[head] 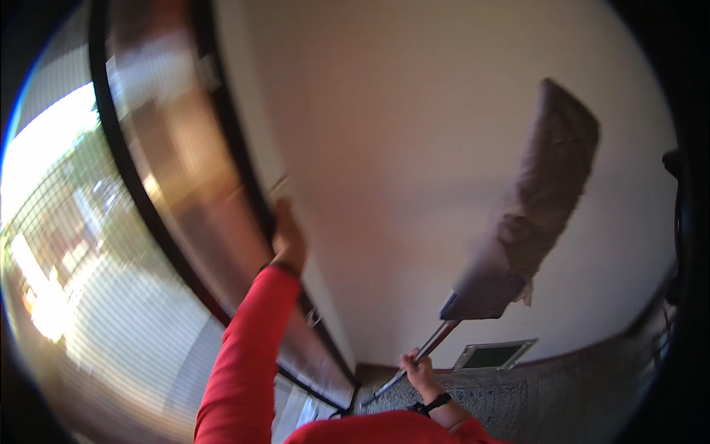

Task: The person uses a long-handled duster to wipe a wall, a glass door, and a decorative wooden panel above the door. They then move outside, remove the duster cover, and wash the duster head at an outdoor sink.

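Observation:
My right hand (420, 371), with a black band on the wrist, is closed around a slim pole (435, 343). A broad flat head wrapped in grey-brown cloth (546, 183) tops the pole and slants up to the right in front of the pale wall. Loose, ragged cloth hangs from its lower edge. On the left, my raised left hand (289, 238) is blurred beside the dark frame (244, 161) of a glass panel. A small pale thing (280, 186) shows at its fingertips; whether the hand holds it or only touches there is unclear.
Glass panels with dark frames (113, 133) line the left side, with sunlit paving (127, 327) and a fence beyond. A metal-framed dark panel (495, 355) leans or sits low at the wall (399, 166). Below lies a grey patterned mat (488, 397). Dark objects (674, 222) stand at the right rim.

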A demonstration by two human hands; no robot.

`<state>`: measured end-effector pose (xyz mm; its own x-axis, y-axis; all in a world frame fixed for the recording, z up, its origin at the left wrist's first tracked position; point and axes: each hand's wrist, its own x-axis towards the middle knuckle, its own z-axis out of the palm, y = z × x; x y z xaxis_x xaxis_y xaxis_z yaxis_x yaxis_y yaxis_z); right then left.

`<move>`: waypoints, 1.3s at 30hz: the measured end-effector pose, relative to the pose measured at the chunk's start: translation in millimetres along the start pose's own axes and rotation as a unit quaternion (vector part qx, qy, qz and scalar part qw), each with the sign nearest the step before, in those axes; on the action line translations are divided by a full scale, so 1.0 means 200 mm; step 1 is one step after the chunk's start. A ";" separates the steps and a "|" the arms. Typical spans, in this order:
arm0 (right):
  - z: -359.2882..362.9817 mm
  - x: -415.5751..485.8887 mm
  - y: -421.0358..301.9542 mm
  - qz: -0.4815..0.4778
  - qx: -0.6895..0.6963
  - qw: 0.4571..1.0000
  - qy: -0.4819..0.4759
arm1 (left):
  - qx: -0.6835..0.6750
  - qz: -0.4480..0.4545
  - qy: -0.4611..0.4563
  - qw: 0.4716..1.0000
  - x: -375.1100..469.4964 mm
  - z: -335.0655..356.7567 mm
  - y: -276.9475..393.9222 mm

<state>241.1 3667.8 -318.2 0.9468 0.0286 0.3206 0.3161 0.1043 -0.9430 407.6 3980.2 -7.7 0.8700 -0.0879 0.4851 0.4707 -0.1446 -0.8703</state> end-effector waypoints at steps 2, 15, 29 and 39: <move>-0.04 -0.03 0.02 0.044 -0.036 0.998 0.019 | 0.072 -0.012 0.026 0.997 -0.02 0.15 0.02; -0.18 -0.08 -0.08 0.033 -0.120 0.977 0.173 | -0.063 0.029 -0.104 0.992 0.32 0.16 0.17; -0.44 -0.64 -0.23 0.040 -0.218 0.926 0.304 | -0.161 0.032 -0.110 0.980 0.53 0.19 0.11; -0.81 -0.76 -0.20 0.092 -0.242 0.895 0.363 | -0.229 -0.029 -0.041 0.972 0.78 0.38 0.32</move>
<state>94.7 3499.0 -343.4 0.7194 -0.6710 0.1795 -0.0262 -0.2845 -0.9583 584.5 4031.4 6.8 0.8613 0.0103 0.5080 0.4220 -0.5714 -0.7039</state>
